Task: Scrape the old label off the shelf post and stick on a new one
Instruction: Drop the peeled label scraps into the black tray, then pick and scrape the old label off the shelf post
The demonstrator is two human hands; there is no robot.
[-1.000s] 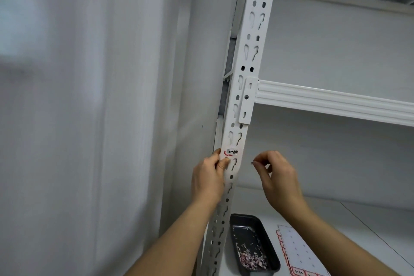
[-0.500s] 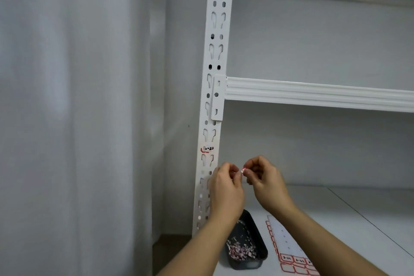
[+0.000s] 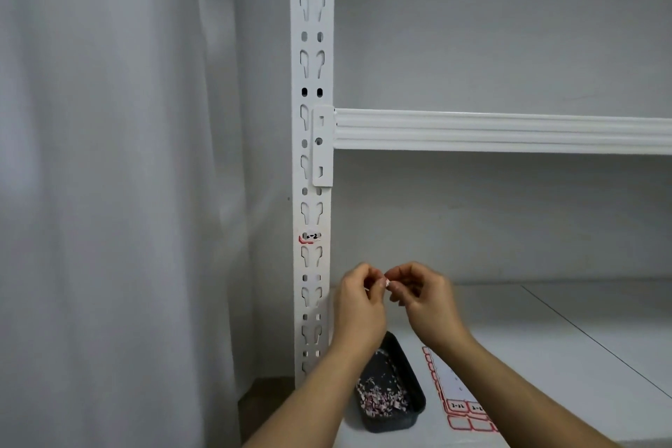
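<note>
Both hands off post (image 3: 312,156); left hand (image 3: 358,296) & right hand (image 3: 423,296) fingers pinch blurry scrap (image 3: 387,282).

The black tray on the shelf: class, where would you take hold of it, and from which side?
Probably grip the tray by its near short rim, coming from the front. That end faces the person and is free; the far end lies under the left hand, the post stands to its left, and the label sheet lies to its right.
</note>
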